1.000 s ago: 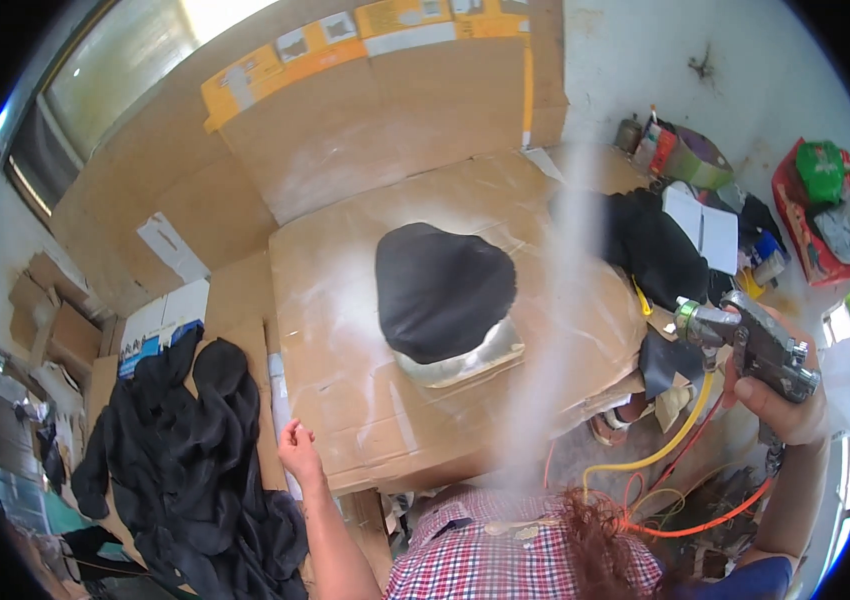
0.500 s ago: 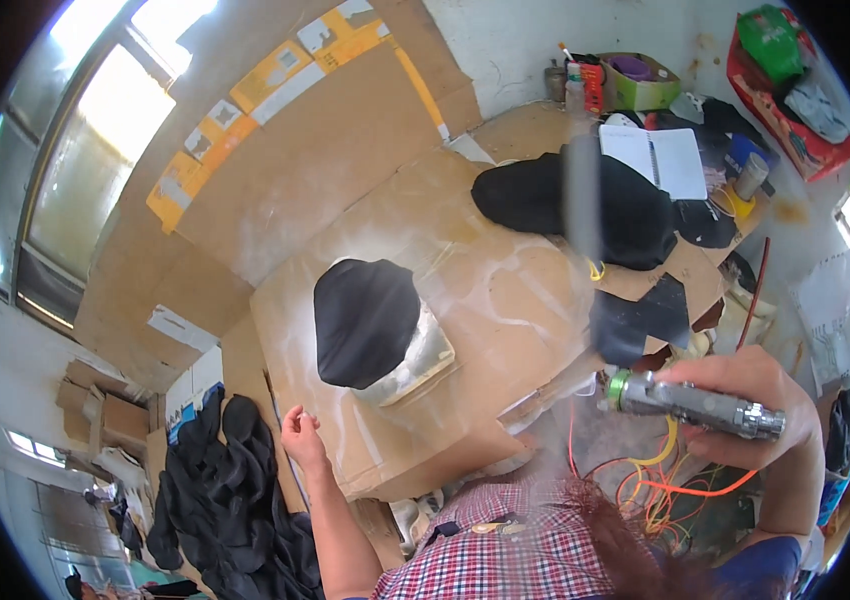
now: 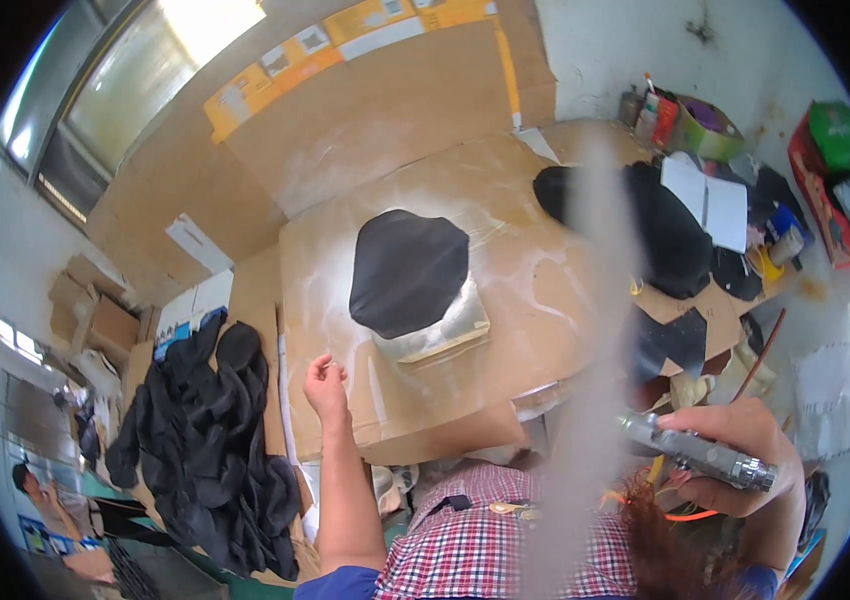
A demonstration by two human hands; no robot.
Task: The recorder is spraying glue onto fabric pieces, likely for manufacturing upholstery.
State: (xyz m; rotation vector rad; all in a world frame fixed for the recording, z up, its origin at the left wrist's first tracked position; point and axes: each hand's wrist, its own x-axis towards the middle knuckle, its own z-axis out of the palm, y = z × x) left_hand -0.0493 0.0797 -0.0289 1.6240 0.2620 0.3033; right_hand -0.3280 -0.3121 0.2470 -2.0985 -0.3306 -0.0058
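Note:
My right hand (image 3: 735, 455) is wrapped round a metal spray gun (image 3: 700, 450) with a green ring near its front end. An orange hose (image 3: 690, 516) shows below that hand. On the cardboard-covered table (image 3: 535, 320), a black fabric piece (image 3: 410, 270) lies over a pale block (image 3: 440, 330), which shows along the piece's near side. My left hand (image 3: 325, 388) is above the near left edge of the table, apart from the piece, with its fingers curled together. A tiny pale spot shows at its fingertips; whether it is something held I cannot tell.
Black fabric pieces (image 3: 670, 230) and an open notebook (image 3: 710, 205) are at the table's far right. A black fabric heap (image 3: 210, 430) lies left of the table. Cardboard (image 3: 395, 100) lines the wall behind. A blurred pale band (image 3: 585, 400) crosses the view. A person (image 3: 50, 505) is far left.
The view has turned, so the table and the fabric piece appear farther right and higher. My right hand with the spray gun appears slightly lower. Mist beside it is no longer visible.

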